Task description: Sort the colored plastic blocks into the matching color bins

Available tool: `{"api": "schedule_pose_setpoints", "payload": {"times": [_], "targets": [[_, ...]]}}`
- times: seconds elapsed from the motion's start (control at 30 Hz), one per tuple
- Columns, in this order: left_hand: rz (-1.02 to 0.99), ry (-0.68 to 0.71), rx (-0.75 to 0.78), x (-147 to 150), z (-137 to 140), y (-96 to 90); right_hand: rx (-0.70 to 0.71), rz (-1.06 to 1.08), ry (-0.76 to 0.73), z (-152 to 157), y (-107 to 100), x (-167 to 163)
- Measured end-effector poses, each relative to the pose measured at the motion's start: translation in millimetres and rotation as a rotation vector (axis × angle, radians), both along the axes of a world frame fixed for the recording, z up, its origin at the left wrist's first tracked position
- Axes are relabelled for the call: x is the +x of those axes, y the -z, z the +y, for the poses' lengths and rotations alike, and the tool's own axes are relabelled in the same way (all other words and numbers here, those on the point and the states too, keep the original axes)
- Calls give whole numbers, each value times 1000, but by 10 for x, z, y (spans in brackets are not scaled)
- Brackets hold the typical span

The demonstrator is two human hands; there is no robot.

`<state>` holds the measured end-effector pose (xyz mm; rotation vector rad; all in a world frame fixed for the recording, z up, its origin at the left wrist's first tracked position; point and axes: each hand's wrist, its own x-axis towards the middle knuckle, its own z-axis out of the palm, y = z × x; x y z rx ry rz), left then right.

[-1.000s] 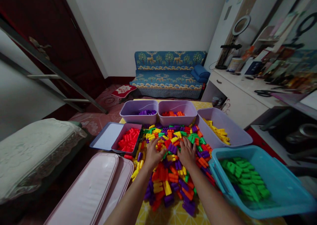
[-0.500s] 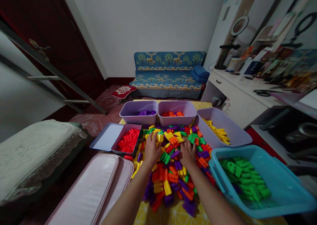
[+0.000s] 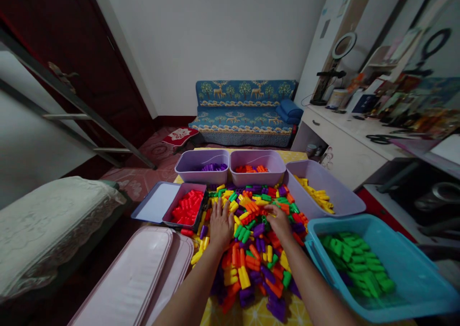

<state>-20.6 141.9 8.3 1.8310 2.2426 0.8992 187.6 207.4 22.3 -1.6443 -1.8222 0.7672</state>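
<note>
On the left hand (image 3: pixel 222 224), fingers (image 3: pixel 219 207) nearly straight and slightly parted, palm down over the left part of the pile (image 3: pixel 254 252) of plastic pieces; cannot tell of any hold underneath. On the right hand (image 3: pixel 281 223), fingers bent toward the thumb, over the right part of the pile, close beside orange and green pieces; cannot tell how far apart at the tips, nor of any piece gripped there. Between both hands, the middle of the pile: green, purple, red, orange and yellow mixed together on the yellow-clothed bench (image 3: pixel 230 317).

Just left of the pile, a dark box (image 3: pixel 176 200) of red pieces (image 3: pixel 187 207), with a flat lid (image 3: pixel 155 201) opened out on the side away from the pile. Left of the pile and nearer, two pale pink lids (image 3: pixel 125 273), one overlapping the other. Along the far edge of the pile, two lilac bins (image 3: pixel 201 176) side by side, with purple pieces (image 3: pixel 214 167) in one and mostly orange pieces (image 3: pixel 251 169) in the other. At the far right corner of the pile, a slanted third bin (image 3: pixel 336 192) with yellow pieces (image 3: pixel 316 194). Right of the pile and nearer, a turquoise tub (image 3: pixel 406 268) with green pieces (image 3: pixel 362 261). Well beyond the pile, a blue patterned sofa (image 3: pixel 244 113).
</note>
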Motion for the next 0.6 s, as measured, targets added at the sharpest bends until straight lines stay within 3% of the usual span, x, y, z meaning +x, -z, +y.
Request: {"api": "schedule_pose_setpoints", "payload": {"times": [0.13, 0.23, 0.43, 0.6], "targets": [[4, 1, 6, -7, 0, 24, 251, 177, 173, -1, -89, -51], [-1, 4, 12, -9, 0, 29, 350, 86, 132, 43, -174, -138], [-8, 2, 11, -3, -2, 6, 30, -273, -77, 98, -222, -222], [14, -1, 8, 2, -4, 12, -5, -265, -118, 32, -215, -220]]}}
